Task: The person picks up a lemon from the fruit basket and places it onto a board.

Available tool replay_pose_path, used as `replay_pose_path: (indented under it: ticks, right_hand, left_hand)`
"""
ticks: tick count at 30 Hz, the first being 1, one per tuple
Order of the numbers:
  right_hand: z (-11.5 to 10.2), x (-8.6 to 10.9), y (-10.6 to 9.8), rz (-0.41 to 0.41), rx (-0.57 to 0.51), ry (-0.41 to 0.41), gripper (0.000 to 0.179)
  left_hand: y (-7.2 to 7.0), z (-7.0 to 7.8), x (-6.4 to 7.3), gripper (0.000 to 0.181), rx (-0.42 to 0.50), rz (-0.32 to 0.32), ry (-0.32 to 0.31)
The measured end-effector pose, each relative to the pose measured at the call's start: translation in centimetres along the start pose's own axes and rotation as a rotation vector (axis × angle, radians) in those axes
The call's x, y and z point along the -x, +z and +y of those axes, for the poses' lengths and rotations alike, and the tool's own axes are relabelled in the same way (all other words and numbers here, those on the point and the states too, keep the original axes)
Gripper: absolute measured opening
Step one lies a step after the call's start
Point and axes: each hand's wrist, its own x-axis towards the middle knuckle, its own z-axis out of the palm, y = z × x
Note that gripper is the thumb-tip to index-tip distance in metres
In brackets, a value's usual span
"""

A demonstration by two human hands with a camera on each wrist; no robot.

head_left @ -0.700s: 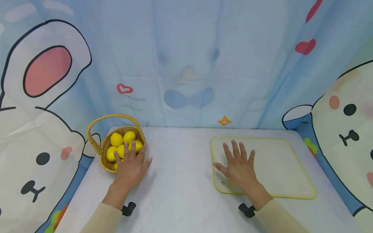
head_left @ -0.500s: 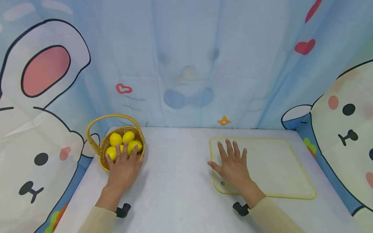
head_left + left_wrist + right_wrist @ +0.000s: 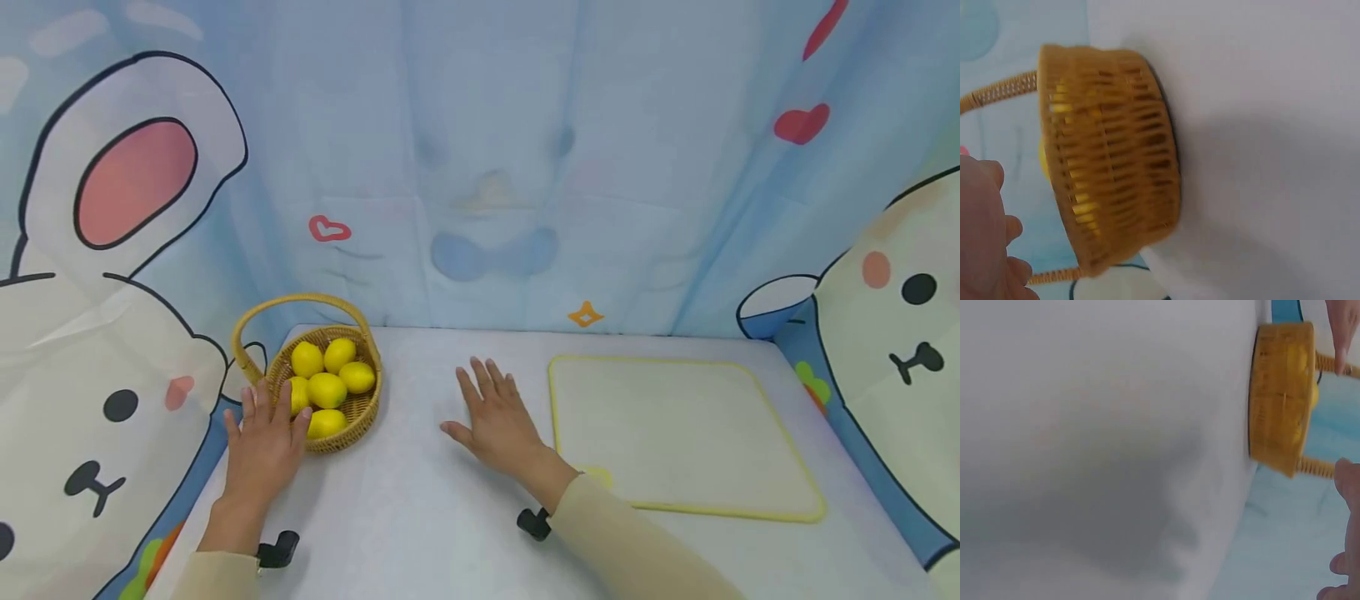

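A wicker basket (image 3: pixel 367 414) with a tall arched handle stands at the back left of the table, holding several yellow lemons (image 3: pixel 327 390). My left hand (image 3: pixel 260 454) is held with fingers spread at the basket's near left side, its fingertips overlapping the rim and a lemon in the head view. In the left wrist view the woven basket wall (image 3: pixel 1113 156) shows just beyond the fingers. My right hand (image 3: pixel 501 421), fingers straight and thumb out, hovers over the table between basket and board, holding nothing; its shadow falls on the cloth below.
A white cutting board (image 3: pixel 682 433) with a yellow rim lies flat at the right of the table; my right forearm passes over its near left corner. Behind the white table (image 3: pixel 420 517) hangs a blue cartoon curtain (image 3: pixel 487 125), with more printed cloth on both sides.
My right hand has moved left, off the cutting board to mid-table. My left hand has shifted left from over the lemons to the basket's left side, uncovering more lemons.
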Motion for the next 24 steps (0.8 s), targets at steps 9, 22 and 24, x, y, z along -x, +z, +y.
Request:
replay_pose_path:
  ticks: [9,22,24]
  right_hand:
    - [-6.5,-3.7,1.5,-0.153,0.074,-0.144,0.088]
    - [-9.4,-5.3,3.7,-0.269,0.038,-0.196,0.091]
    - [-9.4,-5.4,3.7,-0.287,0.041,-0.190,0.091]
  left_hand:
    - [0.3,-2.1,0.3,0.078,0.053,-0.070,-0.042]
    - [1.8,-2.8,0.3,0.087,0.111,-0.200,-0.086]
    - [1.8,-2.6,0.3,0.086,0.108,-0.199,-0.088]
